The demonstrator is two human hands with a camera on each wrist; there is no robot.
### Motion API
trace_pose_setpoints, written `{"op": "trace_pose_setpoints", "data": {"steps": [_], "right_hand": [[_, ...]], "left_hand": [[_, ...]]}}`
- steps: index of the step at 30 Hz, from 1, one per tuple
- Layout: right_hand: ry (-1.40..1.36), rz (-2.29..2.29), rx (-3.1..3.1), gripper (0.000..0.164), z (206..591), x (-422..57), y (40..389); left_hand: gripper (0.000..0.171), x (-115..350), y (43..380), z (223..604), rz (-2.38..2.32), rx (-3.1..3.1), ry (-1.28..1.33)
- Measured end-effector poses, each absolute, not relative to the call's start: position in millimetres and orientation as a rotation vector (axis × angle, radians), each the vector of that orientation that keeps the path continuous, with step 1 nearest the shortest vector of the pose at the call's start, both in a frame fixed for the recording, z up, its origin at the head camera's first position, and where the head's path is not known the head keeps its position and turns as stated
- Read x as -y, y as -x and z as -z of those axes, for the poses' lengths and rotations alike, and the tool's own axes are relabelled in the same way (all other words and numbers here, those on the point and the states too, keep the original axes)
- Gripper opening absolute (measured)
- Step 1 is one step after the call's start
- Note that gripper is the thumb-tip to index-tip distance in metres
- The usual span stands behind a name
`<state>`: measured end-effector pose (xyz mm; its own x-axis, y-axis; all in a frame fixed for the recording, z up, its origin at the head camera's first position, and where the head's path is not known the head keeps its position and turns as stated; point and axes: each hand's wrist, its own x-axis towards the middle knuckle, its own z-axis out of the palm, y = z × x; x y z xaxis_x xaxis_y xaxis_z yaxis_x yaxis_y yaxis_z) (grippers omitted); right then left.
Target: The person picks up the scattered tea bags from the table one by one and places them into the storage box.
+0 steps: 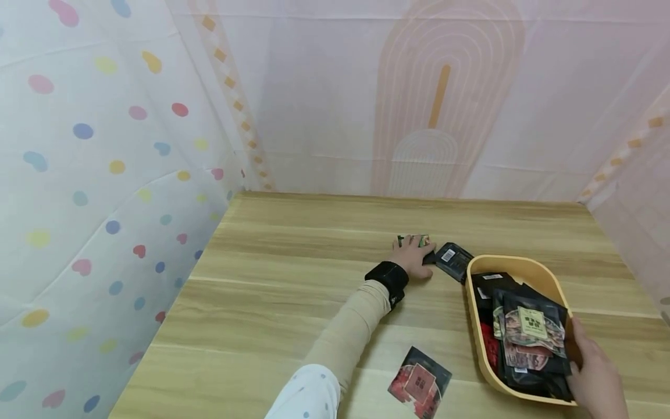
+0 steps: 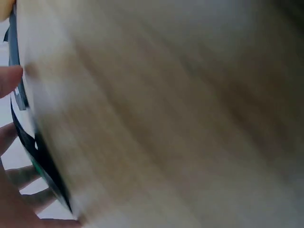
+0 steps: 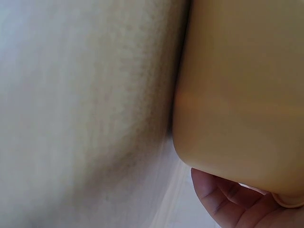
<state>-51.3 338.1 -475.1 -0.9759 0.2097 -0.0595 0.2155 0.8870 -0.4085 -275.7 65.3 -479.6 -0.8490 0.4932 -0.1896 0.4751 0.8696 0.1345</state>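
At the far part of the table my left hand lies over a small dark packet, fingers spread and touching it. In the left wrist view a dark packet tilts up at one edge beside the fingertips. Just to the right lies another black packet with a white label, close to a yellow plastic basket. My right hand grips the basket's right side; its fingers curl at the corner in the right wrist view. Several black food packets are heaped in the basket.
A black packet with a red picture lies flat near the table's front, left of the basket. Something red shows in the basket under the packets. The wooden table meets patterned cloth walls at the back and sides.
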Motion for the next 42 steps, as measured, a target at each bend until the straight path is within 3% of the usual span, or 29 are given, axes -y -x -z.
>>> {"op": "trace_pose_setpoints", "data": {"steps": [14,26,29,36,42], "right_hand": [[-0.284,0.659,-3.069,0.086,470.8,-337.1,48.8],[-0.338,0.641,-3.105,0.086,471.5,-337.0,52.4],[-0.359,0.633,-3.099,0.086,471.4,-335.5,52.3],[-0.353,0.634,-3.103,0.086,470.5,-332.6,51.6],[-0.342,0.641,-3.122,0.086,470.6,-331.3,50.6]], "left_hand": [[0.031,-66.5,260.6,474.7,0.061,-2.997,-0.72],[0.028,-65.0,261.4,467.1,-0.079,-3.004,-0.842],[0.036,-76.6,253.7,453.6,-0.224,-2.986,-0.859],[0.026,-118.8,224.6,414.8,-0.139,-2.894,-1.252],[0.029,-155.6,198.1,403.8,-0.064,-2.778,-1.371]]}}
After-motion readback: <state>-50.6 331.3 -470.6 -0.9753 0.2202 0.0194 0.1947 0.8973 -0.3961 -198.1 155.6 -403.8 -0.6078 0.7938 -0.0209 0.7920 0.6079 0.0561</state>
